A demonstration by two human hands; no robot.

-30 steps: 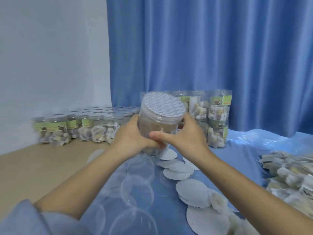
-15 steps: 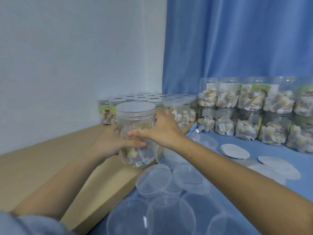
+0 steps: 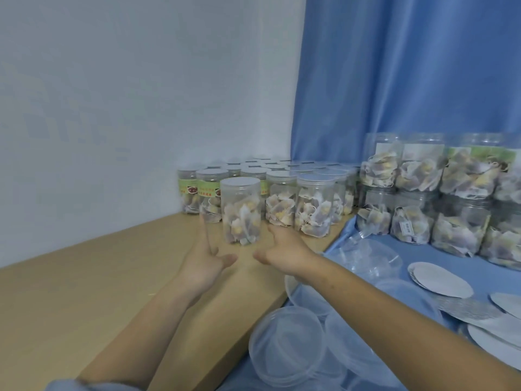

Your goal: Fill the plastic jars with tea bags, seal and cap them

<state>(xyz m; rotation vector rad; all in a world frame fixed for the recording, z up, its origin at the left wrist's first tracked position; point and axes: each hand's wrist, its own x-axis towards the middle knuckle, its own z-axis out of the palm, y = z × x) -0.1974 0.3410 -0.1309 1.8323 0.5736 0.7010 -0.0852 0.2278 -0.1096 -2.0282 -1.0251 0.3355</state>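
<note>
Tea-bag jar (image 3: pixel 241 211) stands capped on the tabletop (image 3: pixel 84 277), left hand (image 3: pixel 207 259) and right hand (image 3: pixel 284 251) spread apart beside it; probably light, slick plastic, best gripped mid-wall.

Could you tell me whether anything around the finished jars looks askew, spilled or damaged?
Nothing stands out. The capped jar stands upright on the wooden surface before the rows; both hands are open beside it. Loose lids and seals lie scattered, unspilled.
</note>
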